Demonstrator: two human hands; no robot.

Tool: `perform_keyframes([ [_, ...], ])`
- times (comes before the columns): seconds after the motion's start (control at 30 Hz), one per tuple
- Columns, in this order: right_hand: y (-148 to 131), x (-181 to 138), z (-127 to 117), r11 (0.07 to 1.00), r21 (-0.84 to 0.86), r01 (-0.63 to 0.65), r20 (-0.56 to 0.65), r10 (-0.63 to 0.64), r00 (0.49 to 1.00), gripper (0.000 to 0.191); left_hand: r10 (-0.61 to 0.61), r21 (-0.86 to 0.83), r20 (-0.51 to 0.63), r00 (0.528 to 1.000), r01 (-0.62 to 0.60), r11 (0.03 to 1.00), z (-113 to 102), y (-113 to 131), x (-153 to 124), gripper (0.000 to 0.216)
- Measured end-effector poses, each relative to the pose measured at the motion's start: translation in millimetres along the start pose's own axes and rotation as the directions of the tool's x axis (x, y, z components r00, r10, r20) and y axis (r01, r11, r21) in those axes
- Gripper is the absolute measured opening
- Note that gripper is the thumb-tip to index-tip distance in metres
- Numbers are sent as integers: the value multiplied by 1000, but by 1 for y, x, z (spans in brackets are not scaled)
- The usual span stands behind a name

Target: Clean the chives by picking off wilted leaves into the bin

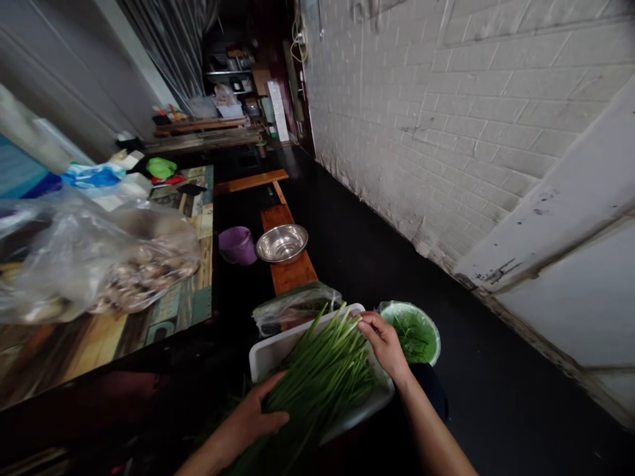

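Note:
A large bunch of long green chives [322, 367] lies across a white rectangular tub [260, 360], its pale stem ends pointing up and away from me. My left hand [255, 413] is wrapped round the leafy part of the bunch, thumb on top. At the tub's far right corner, my right hand [381, 337] is closed in a pinch at the pale ends of a few stems. Just right of that hand is a light green bin [431, 330] with a clear liner and loose green trimmings [409, 337] inside.
Behind the tub, a clear plastic bag of greens [297, 305] rests on a wooden bench [292, 277]. Farther along stand a steel bowl [282, 243] and a purple bucket [237, 244]. On the left, a plank table [173, 317] carries bulging plastic bags [143, 264]. A brick wall [446, 132] runs along the right.

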State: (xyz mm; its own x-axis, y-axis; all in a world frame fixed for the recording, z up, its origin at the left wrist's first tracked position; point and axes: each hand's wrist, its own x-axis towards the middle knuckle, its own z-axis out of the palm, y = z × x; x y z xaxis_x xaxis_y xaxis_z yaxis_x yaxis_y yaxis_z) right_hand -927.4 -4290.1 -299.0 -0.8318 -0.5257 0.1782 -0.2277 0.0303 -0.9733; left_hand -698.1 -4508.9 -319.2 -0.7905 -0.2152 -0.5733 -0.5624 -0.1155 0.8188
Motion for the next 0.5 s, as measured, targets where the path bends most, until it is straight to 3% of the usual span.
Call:
perform_keyframes([
  [0.33,11,-4,-11,1000,13,-21,-257,24,966,29,19,20,28,999,-20,1000,4,6,-3,84],
  [0.5,37,-1,-52,996,-71,-53,-500,11,866,28,1,24,54,999,-2,1000,2,12,-5,87],
])
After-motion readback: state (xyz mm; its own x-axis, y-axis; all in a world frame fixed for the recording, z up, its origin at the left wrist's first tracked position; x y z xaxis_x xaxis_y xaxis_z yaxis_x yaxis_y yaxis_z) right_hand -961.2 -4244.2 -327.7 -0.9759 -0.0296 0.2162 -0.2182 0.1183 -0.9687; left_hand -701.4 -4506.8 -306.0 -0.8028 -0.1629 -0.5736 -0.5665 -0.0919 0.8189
